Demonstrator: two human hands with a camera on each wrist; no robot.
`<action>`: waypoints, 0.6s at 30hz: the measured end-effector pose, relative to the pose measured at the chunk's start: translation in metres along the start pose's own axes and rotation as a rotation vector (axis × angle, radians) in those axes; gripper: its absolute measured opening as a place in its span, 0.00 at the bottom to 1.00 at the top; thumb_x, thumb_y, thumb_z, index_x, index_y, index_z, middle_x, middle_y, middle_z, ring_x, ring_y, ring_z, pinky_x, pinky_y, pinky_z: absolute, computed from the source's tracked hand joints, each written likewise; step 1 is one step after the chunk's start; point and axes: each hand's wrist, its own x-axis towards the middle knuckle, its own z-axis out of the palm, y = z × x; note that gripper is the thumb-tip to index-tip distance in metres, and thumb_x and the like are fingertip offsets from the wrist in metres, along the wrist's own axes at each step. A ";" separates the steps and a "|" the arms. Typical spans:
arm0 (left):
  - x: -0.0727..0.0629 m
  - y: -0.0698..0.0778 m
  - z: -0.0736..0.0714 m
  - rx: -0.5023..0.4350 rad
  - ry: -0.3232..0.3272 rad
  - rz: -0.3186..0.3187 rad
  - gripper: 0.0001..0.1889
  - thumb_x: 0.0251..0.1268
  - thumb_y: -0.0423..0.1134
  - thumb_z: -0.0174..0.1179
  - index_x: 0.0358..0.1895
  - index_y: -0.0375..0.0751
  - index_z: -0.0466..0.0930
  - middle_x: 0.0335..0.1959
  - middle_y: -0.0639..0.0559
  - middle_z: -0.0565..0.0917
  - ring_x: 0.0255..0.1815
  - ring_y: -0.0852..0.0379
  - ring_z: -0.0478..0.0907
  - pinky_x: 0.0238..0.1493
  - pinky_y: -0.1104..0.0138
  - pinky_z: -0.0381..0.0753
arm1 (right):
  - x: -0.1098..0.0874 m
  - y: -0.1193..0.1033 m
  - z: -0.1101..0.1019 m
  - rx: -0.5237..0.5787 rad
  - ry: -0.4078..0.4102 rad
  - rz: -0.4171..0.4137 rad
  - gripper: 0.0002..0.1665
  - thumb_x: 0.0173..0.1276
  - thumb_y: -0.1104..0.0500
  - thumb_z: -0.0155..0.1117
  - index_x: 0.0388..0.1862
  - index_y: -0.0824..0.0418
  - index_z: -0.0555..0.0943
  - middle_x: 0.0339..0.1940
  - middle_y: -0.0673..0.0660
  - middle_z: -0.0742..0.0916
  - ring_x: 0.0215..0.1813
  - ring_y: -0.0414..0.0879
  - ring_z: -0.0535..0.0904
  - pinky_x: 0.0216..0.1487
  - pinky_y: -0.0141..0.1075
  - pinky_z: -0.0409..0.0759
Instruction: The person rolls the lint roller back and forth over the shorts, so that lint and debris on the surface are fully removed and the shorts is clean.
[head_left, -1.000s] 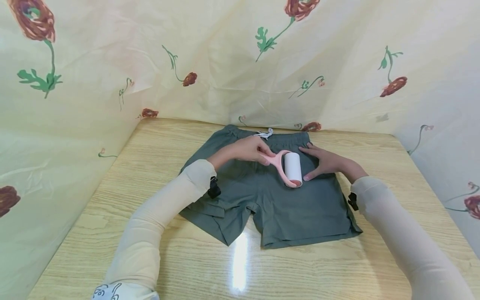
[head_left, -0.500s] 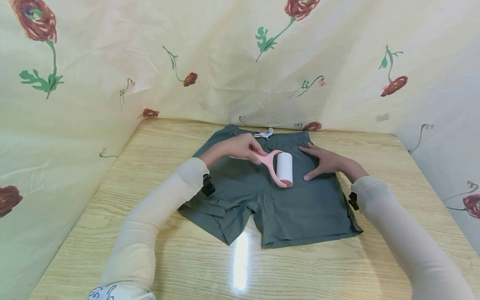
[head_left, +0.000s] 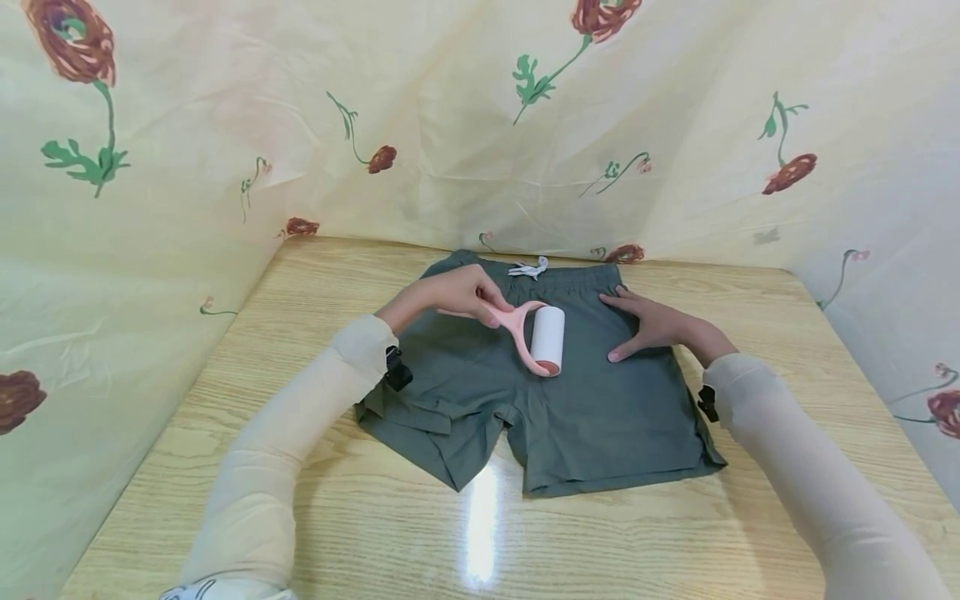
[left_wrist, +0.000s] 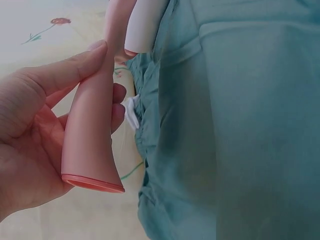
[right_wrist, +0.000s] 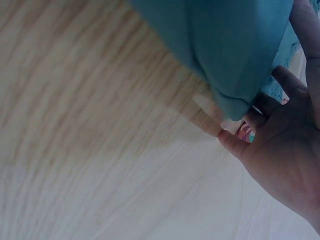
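Dark green shorts (head_left: 600, 433) lie spread on the wooden table, the waistband with its white drawstring (head_left: 529, 268) at the far side. My left hand (head_left: 467, 293) grips the pink handle of a lint roller (head_left: 548, 340), thumb on top and fingers curled beneath, as the left wrist view shows of the handle (left_wrist: 92, 125). The roller's white cylinder is on the shorts near their middle. My right hand (head_left: 654, 325) rests with spread fingers on the upper right side of the shorts. In the right wrist view, the right hand (right_wrist: 285, 140) is at the fabric's edge.
The pale wood table (head_left: 375, 533) reaches around the shorts on all sides. A floral cloth (head_left: 450, 125) hangs behind it and along both sides. Black wrist straps (head_left: 397, 369) sit at the cuffs of the light sleeves.
My left hand has moved left with the lint roller, drawing its white cylinder from beside the right hand toward the middle of the shorts. The right hand stays in place.
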 end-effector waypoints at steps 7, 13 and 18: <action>-0.008 -0.005 -0.006 0.023 -0.002 -0.002 0.17 0.64 0.32 0.69 0.56 0.37 0.87 0.42 0.43 0.89 0.34 0.58 0.74 0.40 0.69 0.73 | 0.000 0.001 0.000 0.004 0.000 -0.003 0.70 0.54 0.44 0.82 0.84 0.64 0.50 0.83 0.75 0.44 0.82 0.76 0.37 0.74 0.72 0.45; -0.015 -0.007 -0.010 0.043 -0.007 -0.001 0.17 0.63 0.31 0.70 0.55 0.38 0.88 0.42 0.44 0.89 0.35 0.58 0.73 0.40 0.69 0.73 | 0.001 0.003 0.001 0.013 -0.006 -0.003 0.71 0.54 0.42 0.82 0.84 0.63 0.49 0.83 0.74 0.42 0.82 0.75 0.35 0.74 0.72 0.44; -0.021 -0.007 -0.014 0.033 -0.010 -0.004 0.16 0.64 0.31 0.69 0.55 0.36 0.87 0.41 0.42 0.89 0.34 0.58 0.73 0.39 0.69 0.73 | 0.001 0.004 0.001 0.012 -0.010 -0.005 0.71 0.54 0.41 0.81 0.84 0.63 0.49 0.83 0.74 0.42 0.82 0.75 0.34 0.74 0.73 0.43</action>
